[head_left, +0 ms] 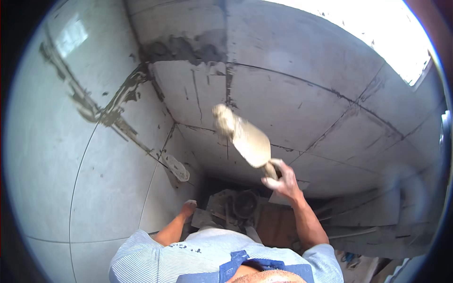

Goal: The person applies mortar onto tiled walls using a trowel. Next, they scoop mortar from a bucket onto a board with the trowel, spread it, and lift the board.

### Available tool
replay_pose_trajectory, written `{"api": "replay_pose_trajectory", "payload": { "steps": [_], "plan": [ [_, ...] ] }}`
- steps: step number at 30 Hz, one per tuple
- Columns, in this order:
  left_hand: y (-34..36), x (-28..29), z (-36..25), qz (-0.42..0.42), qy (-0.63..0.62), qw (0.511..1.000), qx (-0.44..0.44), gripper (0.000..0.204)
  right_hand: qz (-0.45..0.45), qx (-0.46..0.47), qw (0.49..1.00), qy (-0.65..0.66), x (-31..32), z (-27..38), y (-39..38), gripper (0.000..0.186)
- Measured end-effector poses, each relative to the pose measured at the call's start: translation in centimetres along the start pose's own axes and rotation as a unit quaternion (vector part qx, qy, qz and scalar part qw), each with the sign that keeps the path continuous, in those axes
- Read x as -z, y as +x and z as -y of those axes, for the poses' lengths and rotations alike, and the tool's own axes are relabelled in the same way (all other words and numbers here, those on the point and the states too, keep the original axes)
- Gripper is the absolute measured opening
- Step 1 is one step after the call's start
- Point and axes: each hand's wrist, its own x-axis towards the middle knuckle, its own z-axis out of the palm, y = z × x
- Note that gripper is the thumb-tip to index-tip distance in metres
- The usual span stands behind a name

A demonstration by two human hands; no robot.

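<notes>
My right hand (283, 181) grips the handle of a pale, mortar-coated trowel (250, 144), raised before the tiled wall ahead and angled up to the left. A wet lump of mortar (222, 118) sits at its far end, slightly blurred. Low on the left, my left hand (189, 204) hangs beside the left wall with fingers curled; whether anything is inside them is hidden. Grey smears (122, 122) follow several tile joints.
Large grey tiles (104, 179) line the walls, with a bright window (387, 33) upper right. Below are a dark bucket (243, 205), brown boards (276, 221) and scattered slabs. A pale oval patch (177, 168) marks the left wall.
</notes>
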Motion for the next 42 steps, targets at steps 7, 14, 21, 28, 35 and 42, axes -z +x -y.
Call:
{"api": "replay_pose_trajectory", "payload": {
  "steps": [7,14,21,28,35,42],
  "plan": [
    [-0.2,-1.7,8.0,0.000,0.311,0.950,-0.031,0.024,0.001,0.040,0.995,0.092,-1.0,8.3,9.9,0.048],
    [-4.3,0.1,7.6,0.009,0.167,0.985,0.041,0.026,0.008,0.078,0.982,0.174,0.6,12.3,15.2,0.040],
    [-4.7,2.7,1.9,-0.070,-0.341,0.906,0.239,0.019,-0.021,-0.009,0.968,0.252,1.8,11.9,15.0,0.034],
    [-4.9,4.3,-0.3,-0.117,-0.374,0.898,0.198,0.021,-0.123,0.050,0.971,0.201,-2.0,10.4,10.7,0.040],
    [0.1,1.8,8.2,-0.017,-0.509,0.840,0.187,0.021,-0.138,0.089,0.986,0.002,-1.3,13.7,15.9,0.045],
    [-2.1,2.2,4.9,-0.077,-0.492,0.850,0.174,0.022,-0.282,0.081,0.955,-0.031,-4.5,10.0,13.7,0.050]
  ]
}}
